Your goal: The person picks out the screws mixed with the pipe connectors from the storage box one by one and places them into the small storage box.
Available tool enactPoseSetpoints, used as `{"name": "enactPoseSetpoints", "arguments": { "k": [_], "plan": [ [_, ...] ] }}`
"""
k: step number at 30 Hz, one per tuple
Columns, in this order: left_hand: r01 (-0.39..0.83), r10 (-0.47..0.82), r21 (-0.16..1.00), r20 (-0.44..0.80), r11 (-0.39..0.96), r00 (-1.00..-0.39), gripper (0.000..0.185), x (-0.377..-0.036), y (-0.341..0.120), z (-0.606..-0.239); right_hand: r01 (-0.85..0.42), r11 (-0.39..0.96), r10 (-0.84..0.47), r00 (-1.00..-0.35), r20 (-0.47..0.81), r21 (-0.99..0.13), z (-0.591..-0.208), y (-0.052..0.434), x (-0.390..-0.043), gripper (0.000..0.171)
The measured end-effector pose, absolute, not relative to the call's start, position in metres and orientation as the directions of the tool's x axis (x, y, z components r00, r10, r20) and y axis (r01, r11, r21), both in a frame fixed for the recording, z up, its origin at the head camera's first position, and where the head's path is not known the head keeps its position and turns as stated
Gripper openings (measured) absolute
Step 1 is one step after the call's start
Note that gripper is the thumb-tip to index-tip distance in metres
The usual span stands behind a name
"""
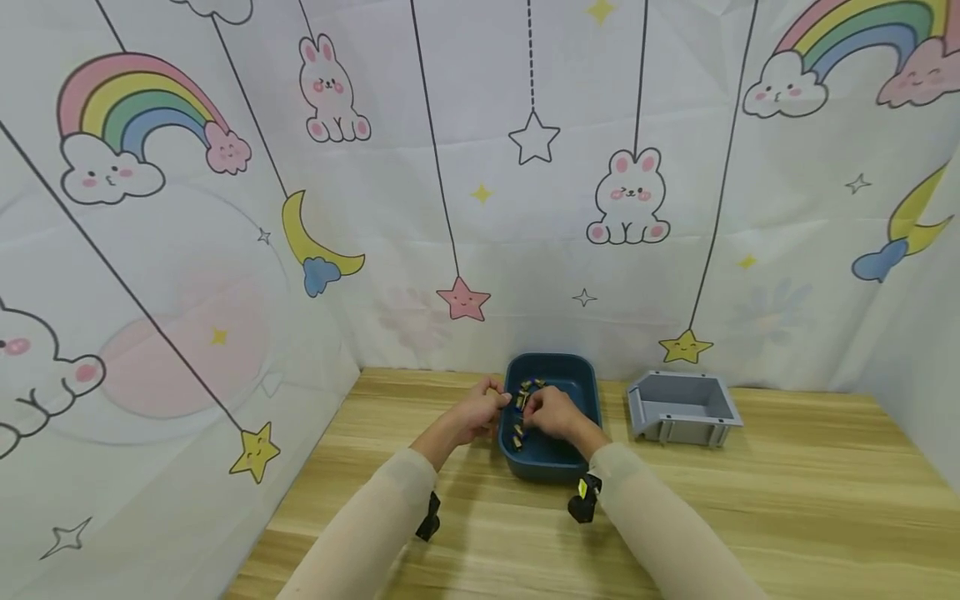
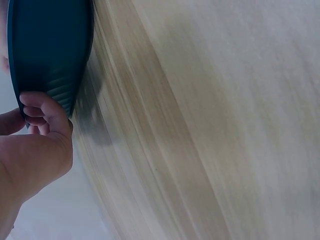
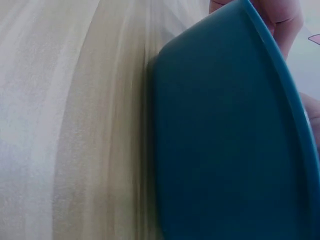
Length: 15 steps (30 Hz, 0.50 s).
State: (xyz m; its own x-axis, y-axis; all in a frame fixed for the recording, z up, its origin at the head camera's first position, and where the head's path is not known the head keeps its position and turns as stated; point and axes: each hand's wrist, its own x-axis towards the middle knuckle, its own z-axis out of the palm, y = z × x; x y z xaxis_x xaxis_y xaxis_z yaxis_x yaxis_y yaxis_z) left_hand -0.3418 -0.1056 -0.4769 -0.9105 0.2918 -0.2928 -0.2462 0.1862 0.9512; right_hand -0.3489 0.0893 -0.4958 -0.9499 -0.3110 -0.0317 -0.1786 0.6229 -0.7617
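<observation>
A dark blue plastic basin [image 1: 551,471] stands on the wooden table. Along its left inner side lie several small gold-and-dark pieces with blue bits [image 1: 517,435], too small to name. My left hand [image 1: 480,410] grips the basin's left rim; in the left wrist view its fingers [image 2: 47,112] curl against the outer wall, the thumb at the rim. My right hand [image 1: 553,412] reaches inside the basin, fingers bent down among the small pieces. Its fingertips are hidden, so whether they pinch a piece is unclear. The basin's outer wall [image 3: 220,130] fills much of the right wrist view.
To the right of the basin sits a grey plastic bin [image 1: 684,408] with a sloped front. The wooden tabletop [image 1: 817,500] extends around both containers. A white printed cloth [image 1: 420,200] hangs behind the table and along its left side.
</observation>
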Motion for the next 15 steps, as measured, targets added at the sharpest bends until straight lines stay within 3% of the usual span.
{"name": "enactPoseSetpoints", "arguments": {
  "k": [15],
  "plan": [
    [-0.243, 0.285, 0.951, -0.291, 0.19, -0.913, 0.013, -0.3414, -0.1049, -0.4764, -0.269, 0.665, -0.391, -0.92, -0.018, -0.697, -0.4863, 0.0919, -0.3496, 0.013]
  ]
}}
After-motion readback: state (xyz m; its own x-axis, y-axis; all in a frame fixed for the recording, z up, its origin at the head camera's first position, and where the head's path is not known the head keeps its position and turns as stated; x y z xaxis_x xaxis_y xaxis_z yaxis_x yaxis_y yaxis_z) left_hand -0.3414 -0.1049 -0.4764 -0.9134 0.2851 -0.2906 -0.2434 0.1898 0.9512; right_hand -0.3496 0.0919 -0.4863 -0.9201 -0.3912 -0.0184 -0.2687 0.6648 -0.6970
